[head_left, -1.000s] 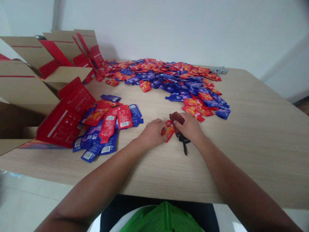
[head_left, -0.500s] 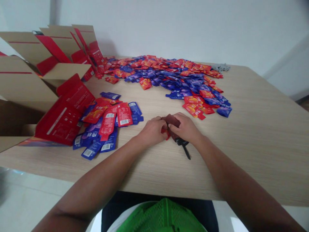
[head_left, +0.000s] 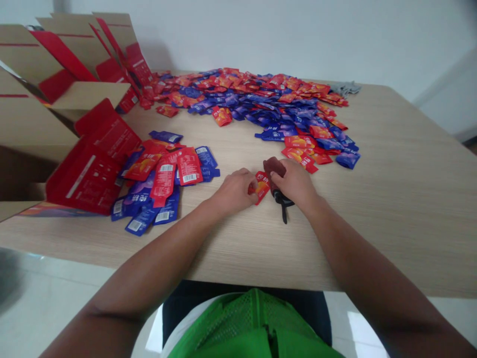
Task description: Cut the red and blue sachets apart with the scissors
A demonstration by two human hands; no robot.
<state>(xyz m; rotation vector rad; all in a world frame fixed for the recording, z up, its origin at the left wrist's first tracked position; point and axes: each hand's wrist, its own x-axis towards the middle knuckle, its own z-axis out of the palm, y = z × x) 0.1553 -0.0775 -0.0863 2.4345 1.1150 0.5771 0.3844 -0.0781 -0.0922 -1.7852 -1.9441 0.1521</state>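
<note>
My left hand is at mid-table with its fingers curled in at the left edge of a small red sachet with an orange picture. Its fingertips partly cover the sachet. Just to the right, my right hand grips a maroon, flat-looking case with a black end and a short black strap. The case's exact kind does not show. Left of my left hand lies a loose heap of red and blue sachets, some with barcodes up.
A long pile of red and blue sachets runs along the back of the wooden table. Open red-and-brown cardboard boxes stand at the left. A grey crumpled item lies at the back right.
My hands have moved apart slightly, and the case has shifted right, away from the left fingers. More of the red sachet shows between them. The whole view has tilted a little downward.
</note>
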